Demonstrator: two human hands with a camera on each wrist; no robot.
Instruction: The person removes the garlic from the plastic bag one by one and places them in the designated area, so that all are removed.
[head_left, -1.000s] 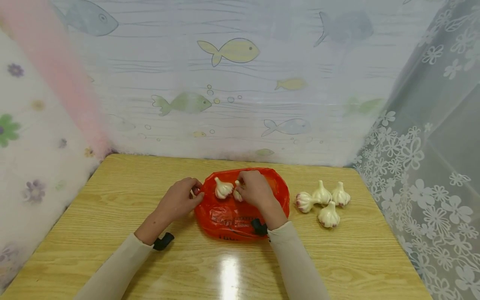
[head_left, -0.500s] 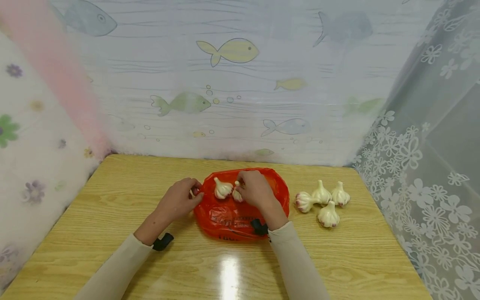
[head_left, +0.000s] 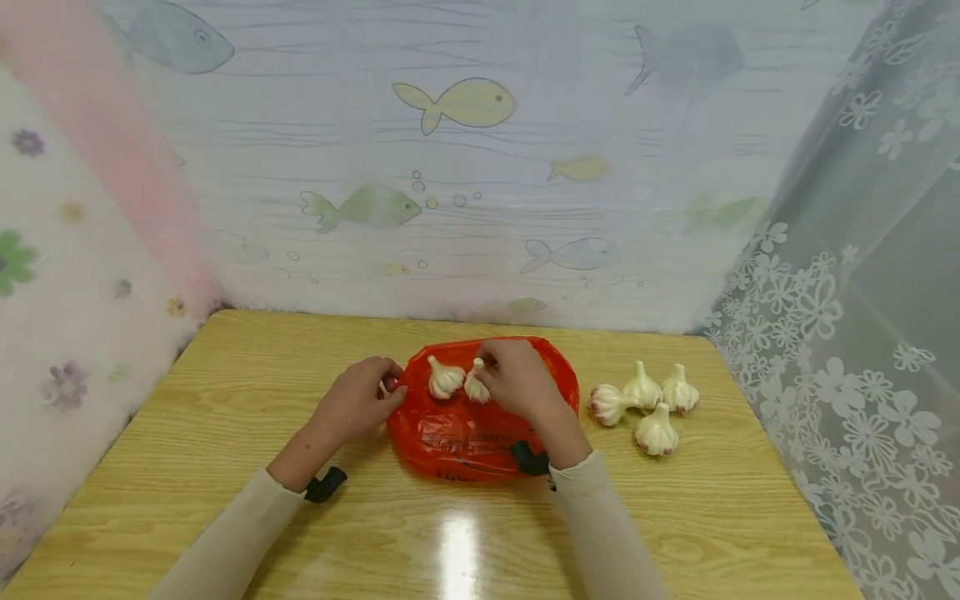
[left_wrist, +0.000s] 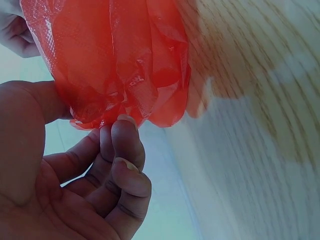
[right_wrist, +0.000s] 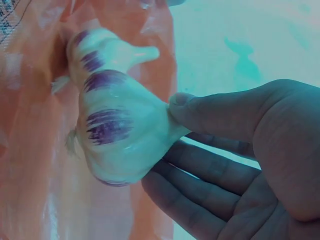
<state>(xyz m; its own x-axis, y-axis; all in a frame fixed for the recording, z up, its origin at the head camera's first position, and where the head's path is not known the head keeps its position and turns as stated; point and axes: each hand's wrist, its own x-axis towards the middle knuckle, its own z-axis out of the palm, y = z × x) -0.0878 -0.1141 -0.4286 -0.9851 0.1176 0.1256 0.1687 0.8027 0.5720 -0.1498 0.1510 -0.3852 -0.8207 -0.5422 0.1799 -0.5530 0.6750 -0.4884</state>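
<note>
A red plastic bag [head_left: 480,433] lies on the wooden table [head_left: 225,400]. My left hand [head_left: 388,388] pinches the bag's left edge; the left wrist view shows the bunched red plastic [left_wrist: 125,65] between thumb and fingers of that hand [left_wrist: 107,122]. One white garlic bulb [head_left: 445,379] sits on the bag. My right hand [head_left: 489,377] holds a second garlic bulb [head_left: 476,387] beside it. In the right wrist view my right hand [right_wrist: 167,137] has its thumb on the stem end of this purple-streaked bulb [right_wrist: 117,135], fingers below it, and the other bulb [right_wrist: 107,50] is behind.
Several more garlic bulbs [head_left: 645,400] lie in a cluster on the table right of the bag. Fish-patterned curtain [head_left: 465,167] hangs behind the table, lace curtain [head_left: 847,333] closes the right side, flowered fabric [head_left: 67,292] the left.
My right hand and forearm have shifted slightly right, and the held bulb now shows more fully next to the first one. My left hand has stayed on the bag's edge.
</note>
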